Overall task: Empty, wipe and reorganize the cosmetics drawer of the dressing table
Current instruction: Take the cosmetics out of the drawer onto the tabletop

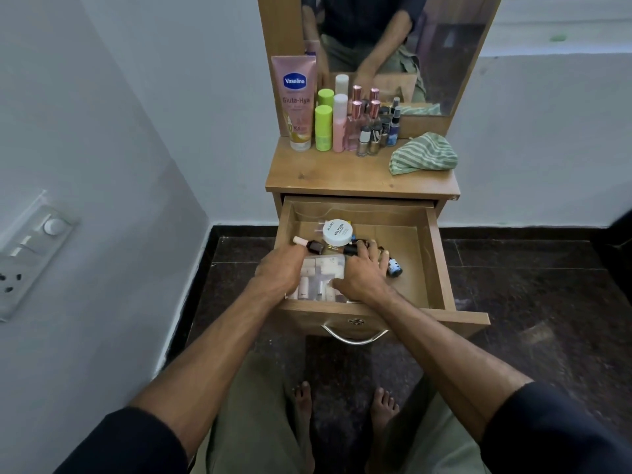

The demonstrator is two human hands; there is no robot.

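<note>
You had both hands inside the pulled-out drawer (437, 265) of the dressing table (342, 176). Your left hand (278, 270) curled its fingers over the left edge of the clear pouch (323, 271) of small tubes, which lay against the drawer's front wall, left of centre. Your right hand (364, 273) lay flat and spread over the pouch's right side, with its fingertips on the dark bottles (352, 250) behind it. A white round jar (338, 231) sat nearer the back wall. Along the tabletop's back edge stood a Vaseline tube (297, 100) and a row of bottles (339, 124). A striped cloth (424, 153) lay near its right rear corner.
</note>
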